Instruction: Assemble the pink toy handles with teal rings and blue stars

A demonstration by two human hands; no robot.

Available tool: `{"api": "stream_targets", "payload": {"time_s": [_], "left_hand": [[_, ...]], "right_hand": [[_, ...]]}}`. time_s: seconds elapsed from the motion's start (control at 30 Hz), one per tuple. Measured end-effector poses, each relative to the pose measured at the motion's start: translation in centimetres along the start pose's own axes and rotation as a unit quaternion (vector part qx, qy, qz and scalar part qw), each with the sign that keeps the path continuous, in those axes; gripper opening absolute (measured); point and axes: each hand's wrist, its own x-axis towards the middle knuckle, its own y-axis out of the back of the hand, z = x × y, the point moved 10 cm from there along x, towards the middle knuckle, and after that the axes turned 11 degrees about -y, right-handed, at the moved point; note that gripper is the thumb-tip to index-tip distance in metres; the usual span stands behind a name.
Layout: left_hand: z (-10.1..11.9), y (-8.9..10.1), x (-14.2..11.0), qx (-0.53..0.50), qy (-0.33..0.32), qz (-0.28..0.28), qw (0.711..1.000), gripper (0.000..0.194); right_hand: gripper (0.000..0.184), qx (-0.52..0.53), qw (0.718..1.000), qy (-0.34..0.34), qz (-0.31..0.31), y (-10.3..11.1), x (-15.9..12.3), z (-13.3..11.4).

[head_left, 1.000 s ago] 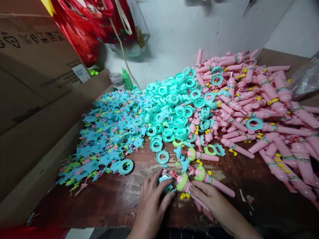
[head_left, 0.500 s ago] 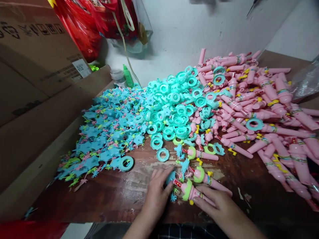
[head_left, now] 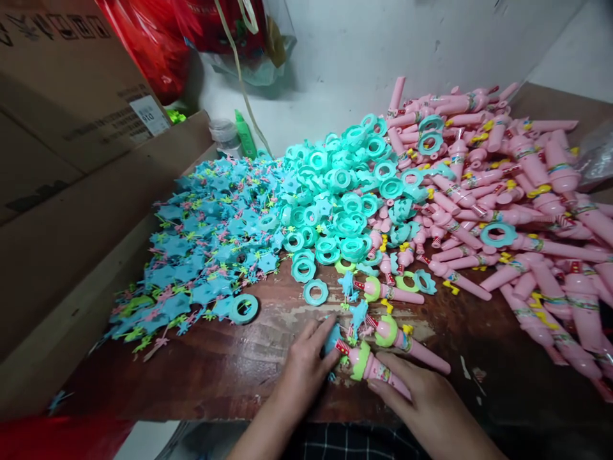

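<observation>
My right hand is closed round the handle of a pink plastic toy wand with a lime-green scalloped ring and a red patterned tip pointing left. At that tip, my left hand pinches a blue star-shaped piece, partly hidden by the fingers. Just beyond lie two similar assembled toys, a nearer wand and a farther wand, each with a green ring and a blue piece at its tip. A loose teal ring rests on the wood above my left hand.
Blue star pieces are heaped at left, teal scalloped rings in the middle, pink wands at right. A cardboard box borders the left side. A jar and a green bottle stand by the wall.
The view has shifted slightly. The wand's tip and the blue piece stay close together between my hands, with only small finger movement.
</observation>
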Motion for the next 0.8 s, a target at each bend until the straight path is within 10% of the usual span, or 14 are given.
{"api": "stream_targets", "payload": {"time_s": [0.4, 0.6, 0.7, 0.8], "left_hand": [[-0.4, -0.7, 0.1, -0.018, -0.033, -0.01, 0.999, 0.055], [0.6, 1.2, 0.0, -0.081, -0.015, -0.002, 0.997, 0.058], [1.7, 2.8, 1.3, -0.17, 0.004, 0.049, 0.984, 0.052], [2.6, 3.2, 4.2, -0.188, 0.018, 0.104, 0.976, 0.051]], "right_hand": [[0.039, -0.313, 0.943, -0.094, -0.057, 4.2, 0.7, -9.7], [0.04, -0.194, 0.978, -0.002, 0.072, 4.4, -0.1, -4.8], [0.065, -0.125, 0.955, 0.108, 0.247, 6.9, -1.7, -1.9], [0.067, -0.112, 0.943, 0.156, 0.271, 7.8, -0.9, 0.2]]}}
